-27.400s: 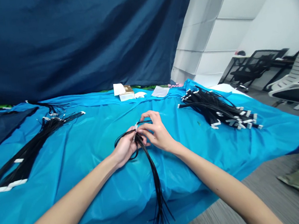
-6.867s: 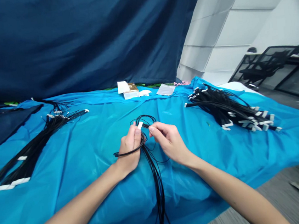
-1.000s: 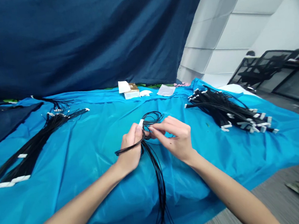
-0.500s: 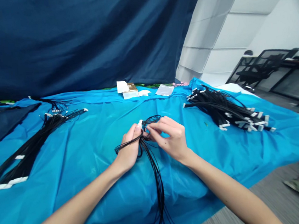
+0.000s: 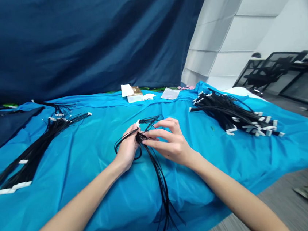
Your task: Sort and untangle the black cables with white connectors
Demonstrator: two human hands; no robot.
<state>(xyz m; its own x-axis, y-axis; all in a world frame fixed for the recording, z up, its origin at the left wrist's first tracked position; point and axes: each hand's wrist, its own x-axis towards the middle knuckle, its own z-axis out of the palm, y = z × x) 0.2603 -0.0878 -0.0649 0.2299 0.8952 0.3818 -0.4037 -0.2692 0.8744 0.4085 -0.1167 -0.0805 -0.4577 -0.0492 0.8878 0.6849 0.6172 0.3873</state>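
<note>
A bundle of thin black cables (image 5: 161, 181) with a white connector (image 5: 138, 123) at its top is held near the middle of the blue cloth (image 5: 96, 198). My left hand (image 5: 128, 147) is closed round the bundle just below the connector, and a loop of cable hangs over its back. My right hand (image 5: 170, 139) is at the bundle's right side, fingers spread and fingertips among the strands. Whether those fingertips pinch a strand is too small to tell. The loose cable ends hang down toward the front edge.
Black cables with white connectors lie in a pile (image 5: 225, 111) on the right and in long bundles (image 5: 41, 142) on the left. A small box (image 5: 134, 95) and a clear bag (image 5: 170, 93) are at the back.
Both hands have shifted slightly; my left hand moved left with the bundle and its connector. The fingers of my right hand have spread from a pinch, and the strands at the top fan out more.
</note>
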